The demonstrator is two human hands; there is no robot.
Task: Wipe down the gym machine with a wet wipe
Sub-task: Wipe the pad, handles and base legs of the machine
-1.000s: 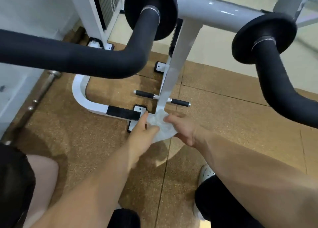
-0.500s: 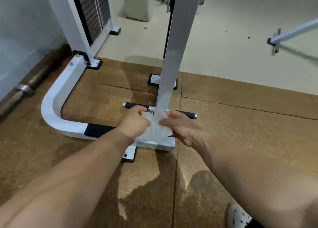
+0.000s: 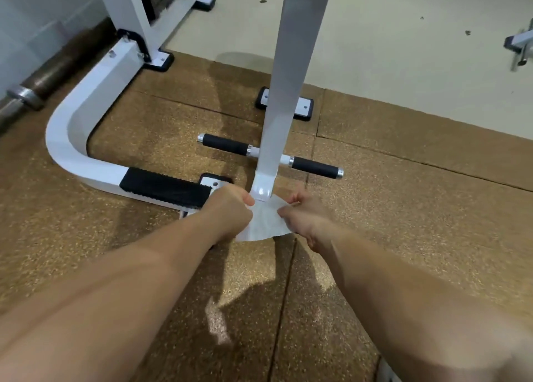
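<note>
A white wet wipe point(image 3: 265, 223) is stretched between both hands just in front of the foot of the white upright post point(image 3: 294, 78) of the gym machine. My left hand point(image 3: 230, 208) grips the wipe's left edge with curled fingers. My right hand point(image 3: 305, 214) pinches its right edge. The wipe hangs over the post's base bracket point(image 3: 262, 191) and hides the floor plate beneath it. A curved white base bar point(image 3: 72, 133) with a black tread patch point(image 3: 164, 187) runs off to the left.
Two black foot pegs point(image 3: 225, 145) stick out on either side of the post. A barbell point(image 3: 34, 90) lies along the left wall. The weight stack frame point(image 3: 150, 9) stands at the back left. Brown rubber mats point(image 3: 403, 208) cover the floor, with pale floor beyond.
The view dropped from the black padded handles to the machine's base. Both hands moved forward and down with the wipe, spreading it flatter at the foot of the post.
</note>
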